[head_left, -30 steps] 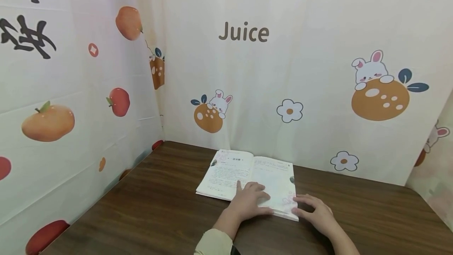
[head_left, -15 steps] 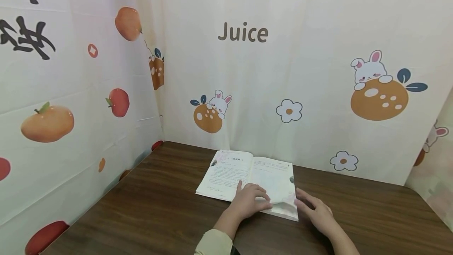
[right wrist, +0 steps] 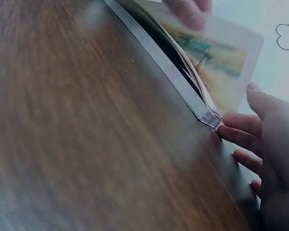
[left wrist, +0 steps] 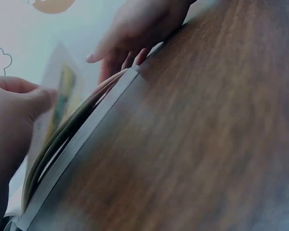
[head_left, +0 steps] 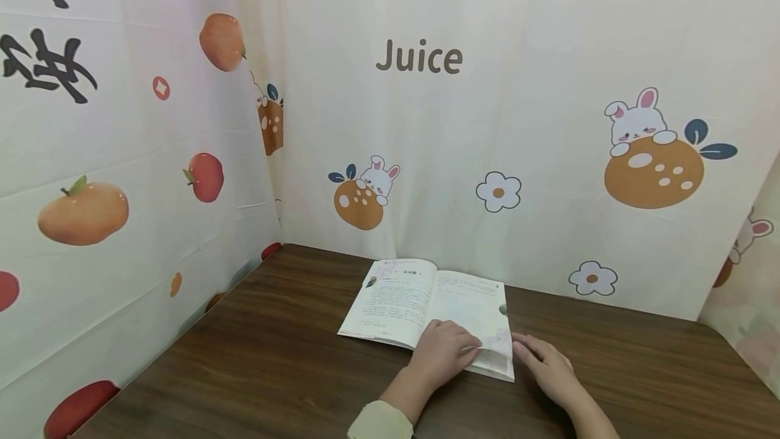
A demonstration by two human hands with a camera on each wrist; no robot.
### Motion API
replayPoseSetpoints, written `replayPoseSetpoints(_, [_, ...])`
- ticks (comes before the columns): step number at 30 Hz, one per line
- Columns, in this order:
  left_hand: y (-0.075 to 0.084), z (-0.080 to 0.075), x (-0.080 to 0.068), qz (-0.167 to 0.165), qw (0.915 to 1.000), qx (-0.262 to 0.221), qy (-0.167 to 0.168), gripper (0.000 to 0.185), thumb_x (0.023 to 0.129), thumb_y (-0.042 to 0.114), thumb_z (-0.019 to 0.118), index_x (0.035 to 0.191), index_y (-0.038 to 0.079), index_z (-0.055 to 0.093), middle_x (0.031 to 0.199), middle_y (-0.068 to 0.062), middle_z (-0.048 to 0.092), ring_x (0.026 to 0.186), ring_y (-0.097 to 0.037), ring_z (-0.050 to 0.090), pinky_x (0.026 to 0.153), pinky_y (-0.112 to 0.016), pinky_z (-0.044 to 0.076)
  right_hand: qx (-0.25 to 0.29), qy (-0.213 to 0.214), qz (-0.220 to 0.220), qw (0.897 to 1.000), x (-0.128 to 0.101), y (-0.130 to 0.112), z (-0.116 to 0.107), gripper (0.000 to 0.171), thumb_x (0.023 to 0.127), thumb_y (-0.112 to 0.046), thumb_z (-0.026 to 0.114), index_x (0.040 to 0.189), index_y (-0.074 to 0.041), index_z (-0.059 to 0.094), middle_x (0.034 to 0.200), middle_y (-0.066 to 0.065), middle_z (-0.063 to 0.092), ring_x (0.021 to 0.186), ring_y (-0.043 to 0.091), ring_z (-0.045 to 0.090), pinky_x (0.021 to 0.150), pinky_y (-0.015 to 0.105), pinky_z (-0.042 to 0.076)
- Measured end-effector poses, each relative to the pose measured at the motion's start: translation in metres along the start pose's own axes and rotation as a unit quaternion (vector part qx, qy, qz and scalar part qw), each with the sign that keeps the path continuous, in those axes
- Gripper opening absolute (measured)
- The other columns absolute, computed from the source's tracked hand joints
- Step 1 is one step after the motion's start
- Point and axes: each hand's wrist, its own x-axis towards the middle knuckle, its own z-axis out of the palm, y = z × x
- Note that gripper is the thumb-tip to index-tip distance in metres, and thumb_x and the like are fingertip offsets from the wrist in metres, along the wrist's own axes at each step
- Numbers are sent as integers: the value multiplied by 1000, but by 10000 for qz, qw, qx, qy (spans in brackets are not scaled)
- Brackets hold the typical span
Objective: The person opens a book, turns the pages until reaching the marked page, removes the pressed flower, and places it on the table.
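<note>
Head view first, from the near edge of the dark brown wood-grain table [head_left: 256,364]: a pale green sleeve cuff [head_left: 379,423] leads up to the left hand [head_left: 443,352], which lies palm down on the lower part of the right-hand page of the open white paperback book [head_left: 399,300], its fingers stretched toward the page's outer corner. Just beside it the right hand [head_left: 546,366] rests on the tabletop, fingers loosely extended and their tips at the book's near right corner — touching the stacked page edges, as the right wrist view shows, where the fingertips [right wrist: 236,135] meet the corner of the page block [right wrist: 209,117]. In that same view a single page with a coloured picture [right wrist: 216,57] stands lifted off the block, and the other hand's fingers are at its top edge; whether they pinch the sheet or merely press on it I cannot tell. The left wrist view shows the thick page block [left wrist: 74,144] lying flat on the wood, a few upper leaves fanned apart, the left hand blurred at the frame's edge. The book sits near the table's far edge, left page printed with text. Behind it hangs a cream cloth backdrop [head_left: 548,32] — printed with oranges, rabbits, flowers and the word "Juice" [head_left: 419,57].
</note>
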Motion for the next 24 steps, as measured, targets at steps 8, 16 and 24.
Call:
replayPoseSetpoints(8, [-1,-2,7,71,9787,113,2048,4,78,30,72,81,28,72,80,19,65,74,0,55,62,-14,39,-276,-68,-133,9995,-1,1,1,59,78,-48,67,123,-10,59,128,20,52,121,44,41,91,68,26])
replayPoseSetpoints(16, [-7,-15,11,-195,9627,-323,2681,5,76,20,74,79,23,71,77,14,65,71,-3,56,59,-15,42,-226,-152,-75,9996,0,-1,0,55,76,-47,70,119,-13,62,128,20,52,123,45,38,91,70,23])
replayPoseSetpoints(24, [-36,-31,14,-462,9320,-745,3517,4,75,15,72,74,15,68,73,8,64,67,-8,56,59,-20,45,-171,-197,-46,9996,0,0,-1,53,75,-46,71,117,-15,63,129,18,52,123,44,38,89,68,22])
